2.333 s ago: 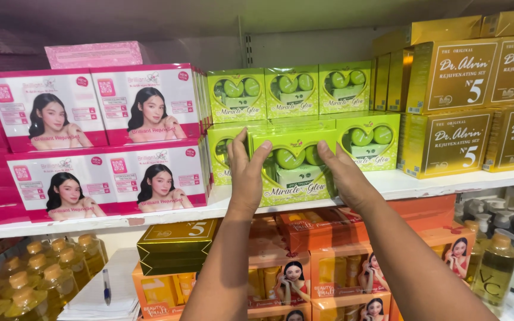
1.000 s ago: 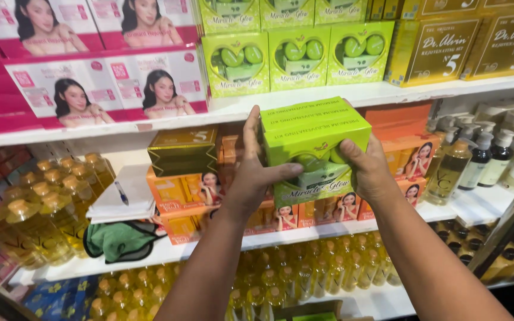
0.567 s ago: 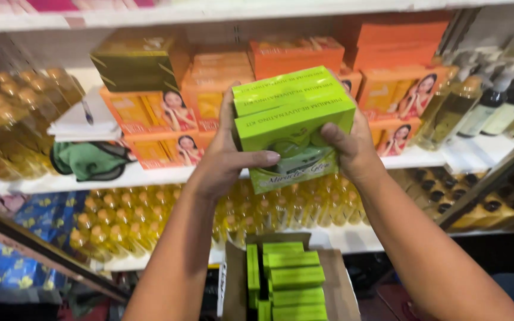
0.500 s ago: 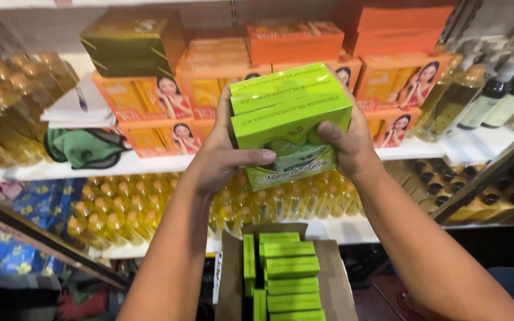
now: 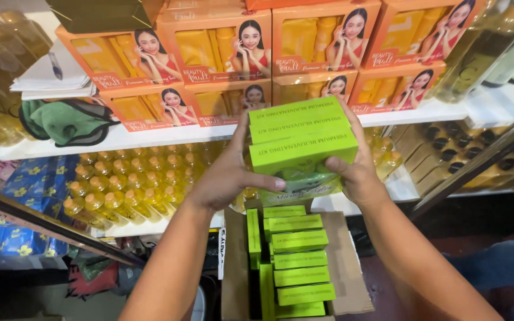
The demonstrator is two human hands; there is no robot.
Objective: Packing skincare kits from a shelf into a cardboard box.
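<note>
Shelving – white shelf (image 5: 150, 135) w/ orange picture boxes (image 5: 221, 41), small amber bottles (image 5: 132, 184) on the tier below; cardboard carton (image 5: 337, 261) on floor, part-filled w/ green packs (image 5: 298, 258); stack of green boxes (image 5: 301, 139) – was at top shelf approx 2 s ago, now lowered, held just above carton, so likely headed into it; left hand (image 5: 230, 175) & right hand (image 5: 358, 172) each clamped on one side of stack.
</note>
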